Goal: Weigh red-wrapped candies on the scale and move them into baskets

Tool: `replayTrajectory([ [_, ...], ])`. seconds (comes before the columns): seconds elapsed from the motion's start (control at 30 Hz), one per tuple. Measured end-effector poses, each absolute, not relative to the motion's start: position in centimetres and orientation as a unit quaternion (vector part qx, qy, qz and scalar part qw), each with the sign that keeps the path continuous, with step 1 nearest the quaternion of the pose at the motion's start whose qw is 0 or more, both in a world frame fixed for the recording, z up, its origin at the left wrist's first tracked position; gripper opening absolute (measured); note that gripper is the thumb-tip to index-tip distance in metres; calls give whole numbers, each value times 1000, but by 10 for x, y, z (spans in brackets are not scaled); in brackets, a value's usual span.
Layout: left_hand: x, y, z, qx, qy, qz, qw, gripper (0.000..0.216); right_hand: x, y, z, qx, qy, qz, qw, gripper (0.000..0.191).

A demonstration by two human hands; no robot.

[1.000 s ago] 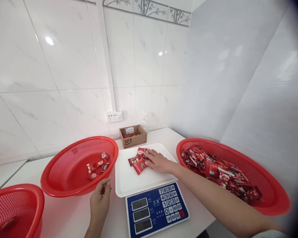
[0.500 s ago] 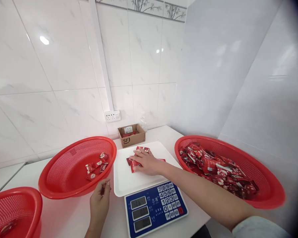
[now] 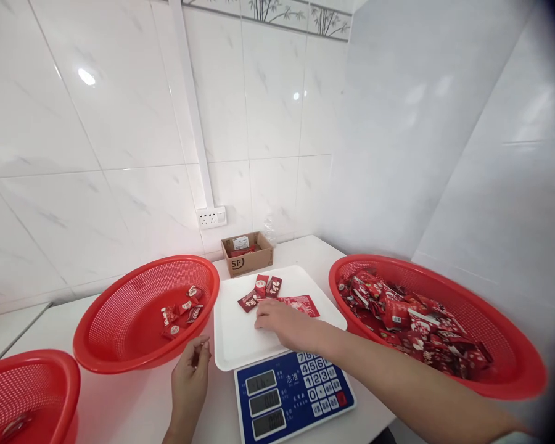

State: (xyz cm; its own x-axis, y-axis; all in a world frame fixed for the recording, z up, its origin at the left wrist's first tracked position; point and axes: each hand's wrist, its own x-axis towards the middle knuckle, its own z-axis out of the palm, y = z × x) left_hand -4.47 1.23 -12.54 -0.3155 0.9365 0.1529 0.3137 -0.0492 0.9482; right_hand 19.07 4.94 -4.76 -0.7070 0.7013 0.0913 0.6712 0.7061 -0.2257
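Note:
Over the white weighing tray (image 3: 234, 345), my right hand (image 3: 282, 324) is closed, fingers curled down; what lies under them is hidden. Just beyond its fingertips lie several small red candy packets (image 3: 261, 290). A flat, brighter red packet (image 3: 303, 304) rests beside the back of that hand, partly covered by it. My left hand (image 3: 192, 373) is near the tray's left edge, in front of a red basket (image 3: 115, 308). Its fingers are curled towards the thumb, and I cannot make out what is inside. Below the tray is the blue scale panel (image 3: 296, 394) with three displays.
On the right stands a red basket (image 3: 520, 364) heaped with red packets (image 3: 420, 320). The left basket holds several small packets (image 3: 182, 311). Another red basket (image 3: 67, 394) is at the lower left. Behind the tray sits a cardboard box (image 3: 250, 262), near a wall socket (image 3: 211, 217).
My right hand has drawn back towards me and curled its fingers, uncovering packets on the tray. My left hand has shifted only slightly, its fingers still curled.

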Motion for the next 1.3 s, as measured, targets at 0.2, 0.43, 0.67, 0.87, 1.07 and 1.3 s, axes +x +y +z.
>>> replayTrajectory([
  [0.2,-46,13,-127,500,620,526,297,54,197,53,-53,-398,-903,101,127,51],
  [0.43,-44,11,-119,500,627,529,279,50,209,59,-48,-515,-843,102,119,48],
  [0.67,-43,11,-123,508,617,542,259,45,237,42,-50,-569,-810,101,102,45],
  [0.87,-44,12,-128,509,639,522,246,43,240,46,-53,-627,-765,77,130,42],
  [1.07,-46,12,-127,510,651,517,222,43,233,46,-48,-620,-758,83,186,44],
  [1.3,-47,12,-125,488,660,531,211,43,292,0,-51,-653,-709,64,260,41],
])
